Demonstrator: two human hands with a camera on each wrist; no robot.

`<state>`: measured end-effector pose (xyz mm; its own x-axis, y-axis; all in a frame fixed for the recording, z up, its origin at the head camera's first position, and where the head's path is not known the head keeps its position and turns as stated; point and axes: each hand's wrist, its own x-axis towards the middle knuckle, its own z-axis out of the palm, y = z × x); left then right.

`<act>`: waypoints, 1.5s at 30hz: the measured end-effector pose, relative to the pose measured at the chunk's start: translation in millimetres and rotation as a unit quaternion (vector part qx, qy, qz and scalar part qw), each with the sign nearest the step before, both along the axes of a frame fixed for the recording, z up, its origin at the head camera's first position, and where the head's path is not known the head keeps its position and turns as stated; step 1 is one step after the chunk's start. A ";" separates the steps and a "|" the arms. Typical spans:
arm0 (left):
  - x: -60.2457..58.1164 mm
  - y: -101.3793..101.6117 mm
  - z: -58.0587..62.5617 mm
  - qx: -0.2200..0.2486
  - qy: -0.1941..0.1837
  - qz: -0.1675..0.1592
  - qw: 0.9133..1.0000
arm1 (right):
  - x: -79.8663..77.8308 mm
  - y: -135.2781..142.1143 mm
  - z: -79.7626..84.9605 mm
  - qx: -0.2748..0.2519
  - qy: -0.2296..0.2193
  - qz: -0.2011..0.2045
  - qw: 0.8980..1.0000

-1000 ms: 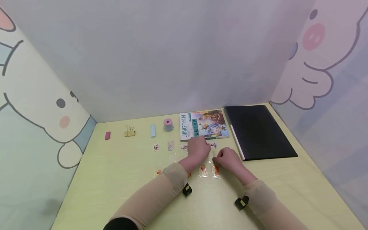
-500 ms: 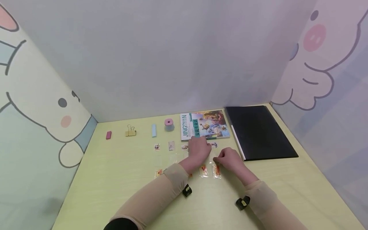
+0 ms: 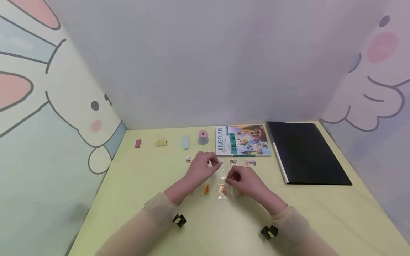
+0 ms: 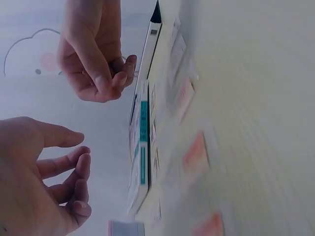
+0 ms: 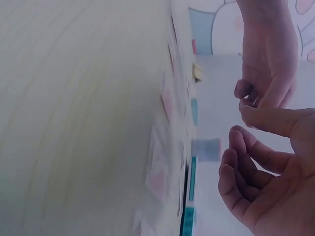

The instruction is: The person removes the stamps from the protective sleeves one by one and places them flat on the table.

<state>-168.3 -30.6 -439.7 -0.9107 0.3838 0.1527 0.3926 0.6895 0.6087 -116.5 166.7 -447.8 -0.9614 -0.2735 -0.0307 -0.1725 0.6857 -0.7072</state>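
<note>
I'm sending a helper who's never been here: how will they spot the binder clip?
In the head view, find the big black folder on the right. Go left past the book, pink-topped roll and pale blue strip to the binder clip. Unlike its neighbours, it is gold-coloured with raised wire handles.

I see a pale-yellow counter (image 3: 221, 227) w/ a plain greyish wall (image 3: 198, 64) close behind it. L of counter: pale-blue wall (image 3: 48, 170) w/ lg. cartoon rabbit (image 3: 73, 96); R of counter: pale wall (image 3: 384, 160) w/ pink-cheeked cartoon figure (image 3: 381, 99). Light's soft.
</note>
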 end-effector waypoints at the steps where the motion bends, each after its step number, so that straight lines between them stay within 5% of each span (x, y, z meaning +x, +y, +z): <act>1: 2.8 -13.5 0.4 -0.004 0.000 0.001 1.000 | 0.5 -9.0 1.1 -0.003 0.005 0.021 1.000; 8: 24.9 -82.9 -16.8 -0.055 -0.010 0.011 0.998 | -3.3 -67.0 -13.7 0.057 0.055 0.126 0.989; 15: 42.2 -110.0 -39.7 -0.113 -0.011 0.018 0.993 | -5.0 -114.2 -25.9 0.135 0.078 0.125 0.980; 24: 48.5 -108.7 -45.5 -0.118 0.007 0.023 0.993 | -1.6 -128.3 -32.2 0.166 0.127 0.117 0.971; 45: 54.5 -107.7 -47.1 -0.122 0.029 0.028 0.992 | -3.7 -129.7 -38.7 0.159 0.135 0.125 0.970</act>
